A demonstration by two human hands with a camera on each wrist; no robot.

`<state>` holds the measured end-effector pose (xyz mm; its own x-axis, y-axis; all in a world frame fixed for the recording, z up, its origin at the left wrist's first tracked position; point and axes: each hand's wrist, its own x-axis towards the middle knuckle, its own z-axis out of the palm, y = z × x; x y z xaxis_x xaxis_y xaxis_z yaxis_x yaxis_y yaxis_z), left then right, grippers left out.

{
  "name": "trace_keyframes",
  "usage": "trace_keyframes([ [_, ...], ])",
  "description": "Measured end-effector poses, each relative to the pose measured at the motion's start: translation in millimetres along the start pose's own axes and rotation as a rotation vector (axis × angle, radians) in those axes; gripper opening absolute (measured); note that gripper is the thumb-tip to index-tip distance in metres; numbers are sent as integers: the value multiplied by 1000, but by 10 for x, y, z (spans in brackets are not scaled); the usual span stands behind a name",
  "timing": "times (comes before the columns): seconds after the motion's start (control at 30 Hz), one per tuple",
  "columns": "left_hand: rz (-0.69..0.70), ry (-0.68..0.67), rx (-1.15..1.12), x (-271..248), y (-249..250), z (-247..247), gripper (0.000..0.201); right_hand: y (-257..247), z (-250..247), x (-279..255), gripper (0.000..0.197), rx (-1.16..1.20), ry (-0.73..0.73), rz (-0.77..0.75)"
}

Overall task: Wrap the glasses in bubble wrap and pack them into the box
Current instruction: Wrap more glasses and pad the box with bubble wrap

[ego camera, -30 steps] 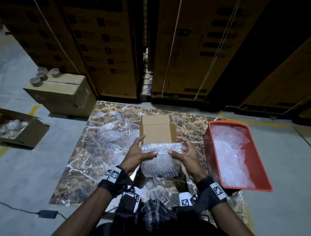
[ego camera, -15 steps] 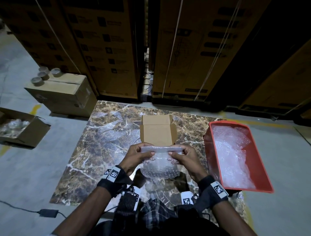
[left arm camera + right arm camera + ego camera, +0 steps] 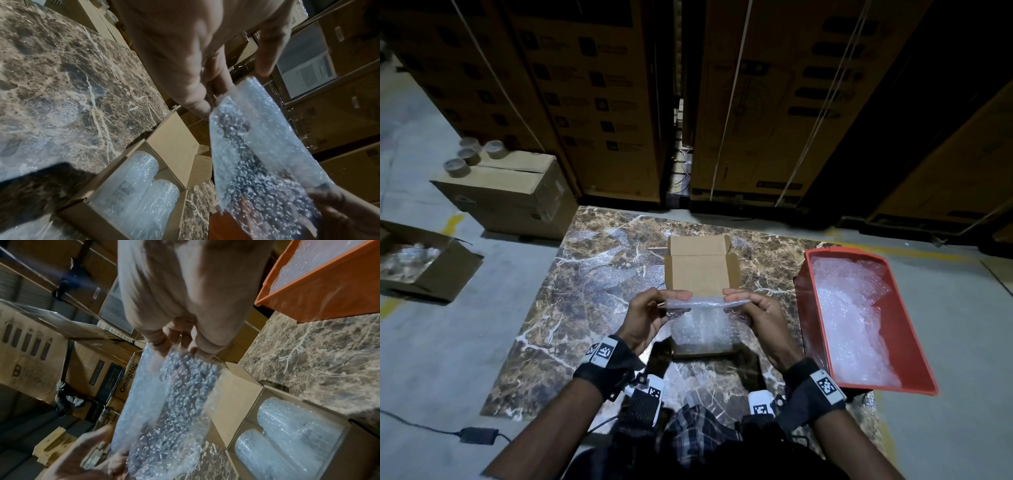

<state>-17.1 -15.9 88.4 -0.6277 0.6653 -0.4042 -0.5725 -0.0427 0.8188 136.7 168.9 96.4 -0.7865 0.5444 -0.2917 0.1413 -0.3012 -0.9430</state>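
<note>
A flat sheet of bubble wrap [image 3: 705,305] is stretched between my two hands above the small open cardboard box [image 3: 700,270] on the marble slab. My left hand [image 3: 654,308] pinches its left end and my right hand [image 3: 750,305] pinches its right end. The sheet [image 3: 257,154] hangs edge-on in the left wrist view and shows again as the sheet [image 3: 170,402] in the right wrist view. Two glasses wrapped in bubble wrap [image 3: 139,186] lie side by side inside the box [image 3: 236,394], seen too as wrapped glasses [image 3: 287,434].
A red bin [image 3: 914,342] of bubble wrap stands at the slab's right edge. An open carton with glasses [image 3: 421,260] sits on the floor at the left. A closed carton [image 3: 510,195] carries tape rolls [image 3: 472,154]. Tall stacked cartons wall off the back.
My hands lifted the bubble wrap off the box and pulled it out into a flat strip, moving slightly apart.
</note>
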Motion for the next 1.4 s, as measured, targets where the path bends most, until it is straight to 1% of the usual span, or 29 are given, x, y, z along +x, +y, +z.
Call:
trace_keyframes([
  [0.1, -2, -3, 55, 17, 11, 16, 45, 8, -34, -2, 25, 3, -35, -38],
  [0.17, -5, -25, 64, 36, 1, 29, 52, -1, -44, -14, 43, -5, -39, -52],
  [0.2, -6, -37, 49, 45, -13, 31, 55, -12, -44, -26, 45, -24, -24, -52],
  [0.23, -17, -41, 42, 45, -21, 37, 56, -8, -46, -30, 39, -48, -12, -63],
  [0.3, -43, -46, 45, 28, -28, 62, 57, -12, -39, -44, 9, -88, 4, -78],
  [0.33, -58, -51, 42, 35, -47, 54, 58, -12, -40, -42, 12, -112, 8, -93],
  [0.37, -73, -67, 30, 32, -49, 54, 60, -1, -46, -41, 20, -134, 6, -103],
  [0.43, -126, -90, 25, 38, -65, 42, 63, 2, -49, -43, 28, -147, 14, -87],
  [0.5, -177, -99, 69, 30, -66, 51, 59, -2, -35, -60, 38, -144, 20, -74],
  [0.53, -187, -90, 91, 28, -73, 59, 51, -5, -29, -68, 45, -143, 23, -76],
  [0.6, -172, -72, 124, 20, -85, 68, 22, 20, -29, -50, 56, -118, 20, -60],
  [0.63, -158, -62, 125, 22, -89, 67, 16, 34, -30, -34, 60, -58, 21, -15],
  [0.67, -148, -49, 125, 25, -91, 65, 18, 26, -17, -39, 63, 38, 16, 54],
  [0.73, -140, -35, 97, 19, -82, 75, 36, 21, 15, -53, 68, 202, -10, 203],
  [0.77, -139, -34, 82, 15, -65, 88, 36, 31, 22, -57, 66, 224, -19, 258],
  [0.83, -147, -26, 89, -1, -40, 131, 29, 36, 54, -97, 58, 214, -29, 310],
  [0.87, -150, -28, 100, -6, -37, 145, 29, 31, 73, -116, 46, 203, -32, 316],
  [0.9, -147, -32, 116, -11, -35, 147, 28, 46, 75, -117, 42, 189, -33, 317],
  [0.97, -125, -42, 137, -14, -40, 129, 24, 90, 57, -103, 43, 162, -34, 289],
  [1.0, -112, -52, 145, -7, -56, 107, 26, 90, 56, -98, 42, 133, -30, 264],
  [1.07, -106, -67, 158, -10, -71, 85, 32, 97, 49, -78, 31, 85, -16, 236],
  [1.17, -86, -57, 161, 2, -93, 51, 27, 89, 49, -71, 14, 59, 10, 225],
  [1.2, -87, -58, 159, 5, -92, 47, 26, 85, 47, -71, 12, 51, 12, 230],
  [1.3, -101, -60, 161, 4, -77, 31, 34, 56, 32, -93, 11, 25, -6, 242],
  [1.4, -117, -56, 153, 3, -67, 8, 30, 54, 16, -109, 7, 23, -21, 256],
])
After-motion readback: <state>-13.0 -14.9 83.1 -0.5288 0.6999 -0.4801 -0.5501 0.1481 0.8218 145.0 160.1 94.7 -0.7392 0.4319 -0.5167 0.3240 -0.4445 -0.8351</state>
